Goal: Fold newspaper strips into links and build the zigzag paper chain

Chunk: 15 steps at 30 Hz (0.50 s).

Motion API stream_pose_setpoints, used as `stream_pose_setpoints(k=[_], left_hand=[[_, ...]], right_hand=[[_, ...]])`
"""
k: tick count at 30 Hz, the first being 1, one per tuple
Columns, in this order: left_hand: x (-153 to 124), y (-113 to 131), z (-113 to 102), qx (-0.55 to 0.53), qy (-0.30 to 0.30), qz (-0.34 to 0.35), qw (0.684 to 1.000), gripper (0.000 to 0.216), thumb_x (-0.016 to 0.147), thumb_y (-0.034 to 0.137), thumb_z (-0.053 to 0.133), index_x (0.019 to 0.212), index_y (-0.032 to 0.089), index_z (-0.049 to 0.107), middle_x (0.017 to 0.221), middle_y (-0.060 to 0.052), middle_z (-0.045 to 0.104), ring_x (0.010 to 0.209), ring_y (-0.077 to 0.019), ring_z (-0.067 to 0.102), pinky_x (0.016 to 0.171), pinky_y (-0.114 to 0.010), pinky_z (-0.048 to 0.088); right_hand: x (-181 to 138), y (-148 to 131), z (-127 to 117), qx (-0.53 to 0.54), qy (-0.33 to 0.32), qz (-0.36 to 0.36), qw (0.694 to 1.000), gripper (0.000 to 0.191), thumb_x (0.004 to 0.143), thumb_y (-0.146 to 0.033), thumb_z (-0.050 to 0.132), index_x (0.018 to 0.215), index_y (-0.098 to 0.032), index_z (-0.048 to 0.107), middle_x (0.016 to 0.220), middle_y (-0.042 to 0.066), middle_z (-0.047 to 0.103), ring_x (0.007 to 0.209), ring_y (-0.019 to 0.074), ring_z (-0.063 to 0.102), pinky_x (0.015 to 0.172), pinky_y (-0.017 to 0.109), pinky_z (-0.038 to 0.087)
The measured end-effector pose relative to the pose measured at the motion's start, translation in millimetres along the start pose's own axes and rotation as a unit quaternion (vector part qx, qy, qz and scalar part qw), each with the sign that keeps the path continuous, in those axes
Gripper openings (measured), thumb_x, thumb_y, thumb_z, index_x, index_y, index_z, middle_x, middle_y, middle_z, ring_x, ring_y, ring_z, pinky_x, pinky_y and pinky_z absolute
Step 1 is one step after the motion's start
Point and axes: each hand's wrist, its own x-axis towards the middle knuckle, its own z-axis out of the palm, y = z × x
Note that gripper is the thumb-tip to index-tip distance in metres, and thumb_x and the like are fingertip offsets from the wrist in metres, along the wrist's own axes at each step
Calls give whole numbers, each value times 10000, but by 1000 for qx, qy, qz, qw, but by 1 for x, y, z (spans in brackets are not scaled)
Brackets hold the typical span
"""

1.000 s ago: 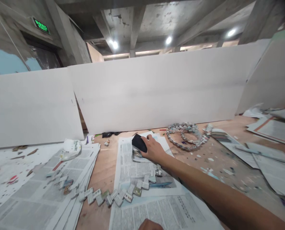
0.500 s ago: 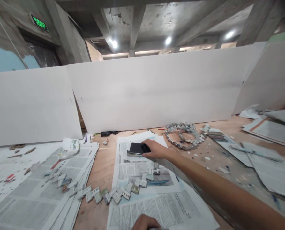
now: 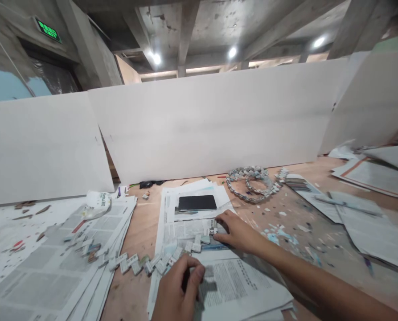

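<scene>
My left hand (image 3: 180,287) is at the bottom centre, thumb and index finger pinched together. A small pale folded paper piece (image 3: 208,270) seems to stick out at the fingertips. A zigzag chain of folded newsprint pieces (image 3: 135,264) runs leftward from behind this hand. My right hand (image 3: 237,231) is over the newspaper sheets (image 3: 248,278), thumb and fingers apart with nothing in them. Near its fingertips lies a small printed paper piece (image 3: 213,228). A black smartphone (image 3: 197,203) lies flat on the sheets beyond both hands.
A coiled folded-paper chain (image 3: 252,183) lies behind on the right. Newspaper stacks (image 3: 61,263) spread at left, with a crumpled white plastic bag (image 3: 97,204) on them. Loose papers (image 3: 375,232) lie at right. White boards (image 3: 212,125) stand along the table's back.
My right hand has let go of the smartphone and come back toward me. My left hand has risen from the bottom edge to the chain's near end. The view has shifted slightly.
</scene>
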Motion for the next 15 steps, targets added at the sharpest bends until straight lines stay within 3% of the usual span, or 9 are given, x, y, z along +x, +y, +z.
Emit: stream_pose_setpoints(k=[4, 8, 13, 15], left_hand=[[7, 6, 1, 19, -2, -2, 1000, 367, 992, 527, 470, 848, 220, 610, 593, 41, 534, 586, -166, 558, 579, -229, 385], [3, -2, 16, -44, 45, -13, 998, 419, 968, 593, 489, 845, 214, 617, 569, 40, 553, 541, -153, 560, 543, -213, 392], [-3, -5, 30, -93, 92, -3, 991, 455, 924, 650, 542, 840, 216, 651, 555, 32, 604, 533, -157, 573, 532, -215, 419], [-5, -3, 33, -105, 112, 5, 988, 430, 931, 628, 551, 862, 220, 667, 572, 32, 622, 543, -162, 585, 545, -222, 436]], right_hand=[[-4, 0, 4, 64, 4, 22, 998, 305, 696, -166, 768, 953, -172, 604, 879, 61, 642, 821, 265, 643, 761, 376, 495], [-22, -14, 6, 162, 8, 16, 987, 307, 782, -140, 652, 1038, -216, 501, 812, -19, 634, 668, 163, 630, 626, 264, 492], [-54, -31, 10, 228, 55, 21, 972, 86, 916, -233, 553, 992, -223, 515, 873, 14, 652, 694, 156, 623, 607, 254, 487], [-68, -36, 11, 253, 72, 25, 964, 99, 954, -297, 553, 1021, -224, 548, 894, 31, 673, 770, 185, 650, 687, 291, 514]])
